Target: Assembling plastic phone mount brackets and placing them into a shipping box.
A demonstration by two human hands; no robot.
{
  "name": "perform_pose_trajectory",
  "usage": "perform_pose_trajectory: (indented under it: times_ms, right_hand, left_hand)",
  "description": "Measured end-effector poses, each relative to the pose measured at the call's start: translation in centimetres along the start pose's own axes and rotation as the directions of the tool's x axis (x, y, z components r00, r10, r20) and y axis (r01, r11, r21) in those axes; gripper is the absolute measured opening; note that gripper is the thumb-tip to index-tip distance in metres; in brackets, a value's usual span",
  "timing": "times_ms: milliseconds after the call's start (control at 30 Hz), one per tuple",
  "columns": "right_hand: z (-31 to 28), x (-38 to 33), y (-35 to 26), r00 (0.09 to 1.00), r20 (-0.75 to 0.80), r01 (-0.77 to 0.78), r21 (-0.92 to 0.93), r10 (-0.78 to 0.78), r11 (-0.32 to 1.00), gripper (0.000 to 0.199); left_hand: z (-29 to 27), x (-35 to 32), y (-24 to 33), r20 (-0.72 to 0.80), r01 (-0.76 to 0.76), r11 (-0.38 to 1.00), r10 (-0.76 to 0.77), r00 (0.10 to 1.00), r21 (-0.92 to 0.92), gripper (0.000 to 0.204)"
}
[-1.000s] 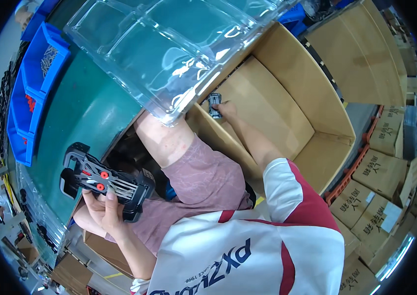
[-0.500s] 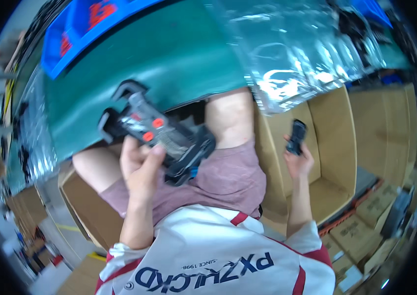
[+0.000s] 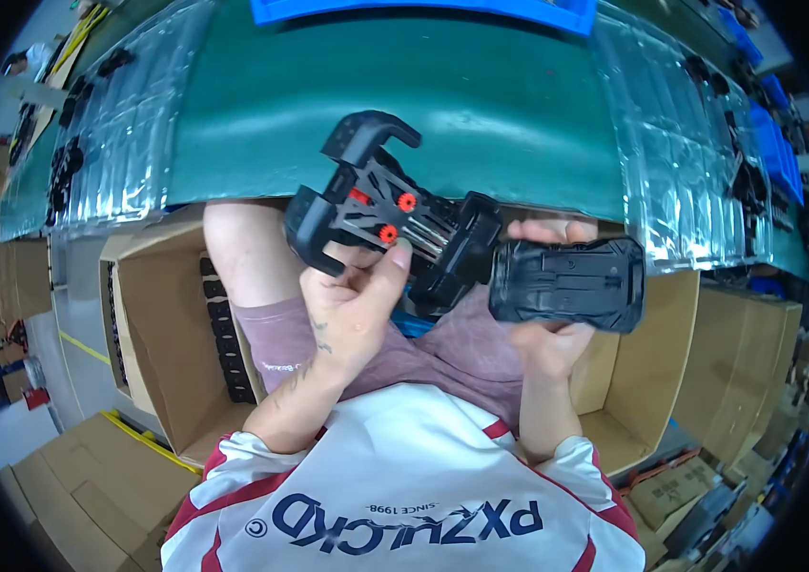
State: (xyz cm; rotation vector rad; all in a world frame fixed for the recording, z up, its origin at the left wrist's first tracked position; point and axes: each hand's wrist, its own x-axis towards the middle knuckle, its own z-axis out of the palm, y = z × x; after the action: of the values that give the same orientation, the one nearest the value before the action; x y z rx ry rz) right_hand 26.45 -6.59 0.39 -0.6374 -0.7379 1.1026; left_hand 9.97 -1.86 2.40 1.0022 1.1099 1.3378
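My left hand [image 3: 352, 300] is closed on a black phone-holder-like assembly [image 3: 371, 200], thumb on its near side. Curved clamp arms stick out at its far left end, two small red gears show on its open inner face, and a wide black block forms its right end. Close to that block, my right hand [image 3: 552, 343] grips a black plastic cover [image 3: 571, 281] with a ribbed, recessed face turned up. Fingers wrap its far edge and the palm lies under its near edge. Both things are held above my lap, apart from the bench or just over its front edge.
A green-topped bench [image 3: 261, 114] lies ahead, with a blue bin [image 3: 423, 11] at its far side. Clear plastic trays [image 3: 128, 143] with black parts stand left and right. Open cardboard boxes flank my legs; the left box [image 3: 161, 315] holds several black parts.
My right hand has come up from over the right-hand box with the black cover, to beside the assembly. My left hand has moved rightward with the assembly; the view has turned too.
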Motion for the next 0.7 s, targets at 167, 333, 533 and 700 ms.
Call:
perform_pose_trajectory:
  times_ms: [167,333,533,700]
  right_hand:
    - [3.0,2.3,1.4,0.964,0.168,0.263,-0.528,-0.204,0.808,0.087]
    - [4.4,2.8,2.3,0.92,0.346,0.39,-0.75,-0.185,0.533,0.078]
    - [4.1,3.0,2.7,0.897,0.417,0.436,-0.783,-0.145,0.444,0.074]
    - [4.7,2.3,2.8,0.926,0.36,0.368,-0.795,-0.113,0.482,0.067]
  left_hand:
    - [-0.7,-0.4,0.4,0.003,-0.277,0.939,0.282,0.959,0.202,0.01]
    - [-2.5,-0.5,0.9,0.147,-0.437,0.779,0.418,0.896,0.449,0.015]
    - [-2.9,-0.7,1.0,0.293,-0.472,0.738,0.372,0.881,0.482,0.033]
    - [-2.9,-0.3,1.5,0.376,-0.529,0.73,0.388,0.842,0.433,0.047]
